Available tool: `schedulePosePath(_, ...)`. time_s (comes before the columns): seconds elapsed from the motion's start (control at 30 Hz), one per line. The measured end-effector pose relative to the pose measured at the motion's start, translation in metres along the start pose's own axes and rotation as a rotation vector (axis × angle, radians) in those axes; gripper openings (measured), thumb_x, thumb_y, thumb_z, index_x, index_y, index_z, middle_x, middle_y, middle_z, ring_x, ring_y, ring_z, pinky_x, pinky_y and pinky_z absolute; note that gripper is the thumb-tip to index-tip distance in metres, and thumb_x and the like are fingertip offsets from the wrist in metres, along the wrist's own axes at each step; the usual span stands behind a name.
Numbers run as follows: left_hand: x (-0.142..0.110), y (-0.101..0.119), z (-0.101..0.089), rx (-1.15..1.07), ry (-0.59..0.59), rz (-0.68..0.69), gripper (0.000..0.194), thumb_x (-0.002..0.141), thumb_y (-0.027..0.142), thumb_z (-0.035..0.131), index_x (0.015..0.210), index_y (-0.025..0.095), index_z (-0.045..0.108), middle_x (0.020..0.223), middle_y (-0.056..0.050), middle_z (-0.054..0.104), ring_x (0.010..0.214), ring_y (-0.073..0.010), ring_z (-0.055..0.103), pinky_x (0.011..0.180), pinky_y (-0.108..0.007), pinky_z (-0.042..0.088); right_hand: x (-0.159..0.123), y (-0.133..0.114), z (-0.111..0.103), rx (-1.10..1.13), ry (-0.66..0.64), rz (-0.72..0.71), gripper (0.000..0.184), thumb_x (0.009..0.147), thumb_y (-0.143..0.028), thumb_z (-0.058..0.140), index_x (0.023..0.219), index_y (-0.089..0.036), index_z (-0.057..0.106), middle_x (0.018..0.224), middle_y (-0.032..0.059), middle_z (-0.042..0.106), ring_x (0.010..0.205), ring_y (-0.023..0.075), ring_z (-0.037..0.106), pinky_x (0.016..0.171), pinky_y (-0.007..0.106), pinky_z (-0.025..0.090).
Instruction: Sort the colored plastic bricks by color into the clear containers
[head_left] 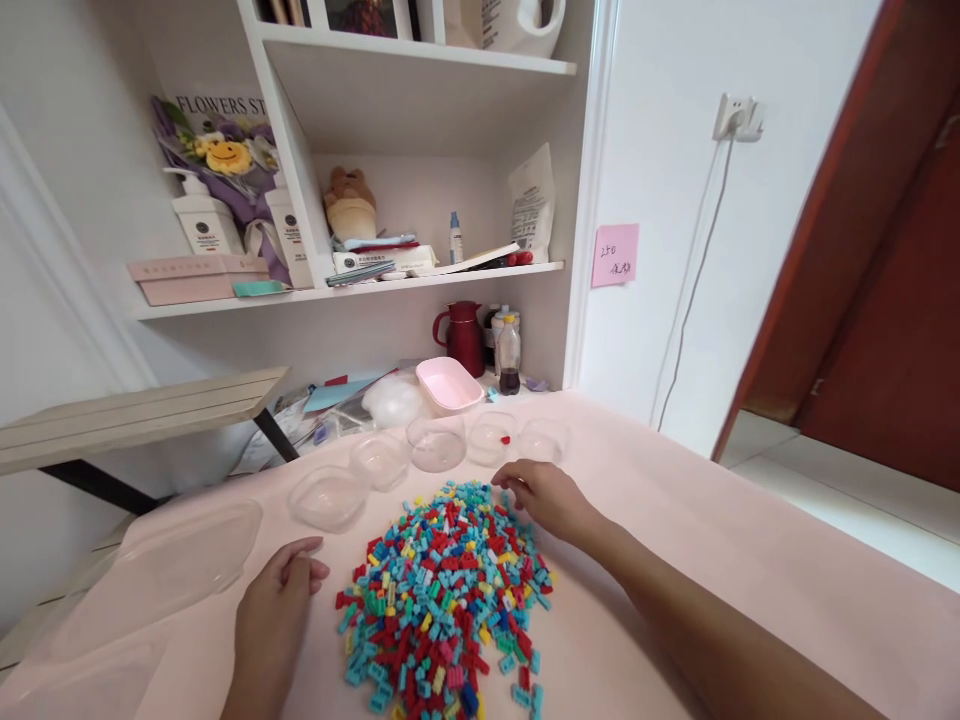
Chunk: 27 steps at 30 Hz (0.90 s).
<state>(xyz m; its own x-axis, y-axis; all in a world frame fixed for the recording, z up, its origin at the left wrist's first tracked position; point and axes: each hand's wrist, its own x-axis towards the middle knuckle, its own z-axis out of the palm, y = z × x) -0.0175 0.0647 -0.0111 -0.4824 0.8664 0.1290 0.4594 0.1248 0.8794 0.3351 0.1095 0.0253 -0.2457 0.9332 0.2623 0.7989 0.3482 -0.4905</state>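
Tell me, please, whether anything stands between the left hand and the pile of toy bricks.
Nothing visible does: only a narrow strip of pink tabletop separates the left hand from the pile of toy bricks. The row of see-through containers stands farther back.

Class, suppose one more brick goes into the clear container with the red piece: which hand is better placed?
Probably the right hand: it is at the far-right edge of the brick pile, close to that container. The left hand is left of the pile, farther from the container.
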Motion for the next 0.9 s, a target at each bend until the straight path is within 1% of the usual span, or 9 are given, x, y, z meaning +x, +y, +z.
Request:
schedulePosePath(0.1,-0.001,0.002,0.000,0.006,0.006,0.003,0.033,0.072,0.034,0.048,0.096,0.021,0.067,0.073,0.000,0.069,0.067,-0.0189,0.062,0.069,-0.030,0.045,0.000,0.001,-0.003,-0.026,0.016,0.056,0.031,0.084,-0.018,0.044,0.099,-0.027,0.070,0.100,0.0002,0.071,0.083,0.0171,0.064,0.066,0.025,0.042)
schedulePosePath(0.23,-0.001,0.004,0.000,0.010,0.009,0.004,0.034,0.071,0.033,0.048,0.096,0.021,0.067,0.072,0.000,0.070,0.066,-0.0192,0.062,0.069,-0.030,0.046,0.000,0.001,-0.005,-0.125,-0.042,0.091,0.028,0.083,-0.021,0.048,0.100,-0.029,0.070,0.102,-0.0001,0.071,0.088,0.0193,0.063,0.066,0.026,0.040)
schedulePosePath(0.4,0.000,0.000,0.000,0.032,-0.007,-0.006,0.034,0.072,0.033,0.048,0.098,0.023,0.066,0.075,0.001,0.070,0.068,-0.0189,0.062,0.071,-0.030,0.045,-0.001,0.001,-0.002,-0.207,-0.107,0.135,0.031,0.084,-0.024,0.047,0.108,-0.031,0.067,0.105,0.0010,0.070,0.094,0.0204,0.062,0.067,0.027,0.039)
schedulePosePath(0.5,0.001,-0.003,0.001,0.024,-0.004,0.009,0.033,0.072,0.032,0.048,0.097,0.022,0.067,0.074,0.001,0.070,0.067,-0.0183,0.062,0.071,-0.030,0.045,-0.002,0.002,0.002,-0.243,-0.133,0.124,0.033,0.086,-0.025,0.045,0.112,-0.032,0.065,0.109,0.0019,0.067,0.096,0.0208,0.061,0.067,0.026,0.039)
schedulePosePath(0.63,0.000,-0.003,0.001,0.027,-0.010,0.021,0.032,0.073,0.034,0.048,0.096,0.021,0.067,0.072,0.000,0.070,0.065,-0.0187,0.062,0.067,-0.029,0.045,-0.002,0.003,0.006,-0.258,-0.160,0.116,0.035,0.085,-0.022,0.046,0.113,-0.034,0.064,0.108,0.0020,0.065,0.092,0.0193,0.061,0.065,0.025,0.037)
schedulePosePath(0.9,-0.004,0.003,-0.001,0.034,-0.009,0.001,0.032,0.071,0.033,0.047,0.095,0.022,0.066,0.072,0.000,0.069,0.067,-0.0195,0.062,0.070,-0.031,0.045,-0.002,0.006,0.009,-0.250,-0.140,0.105,0.032,0.085,-0.020,0.046,0.108,-0.033,0.065,0.107,0.0006,0.065,0.088,0.0165,0.061,0.062,0.025,0.034)
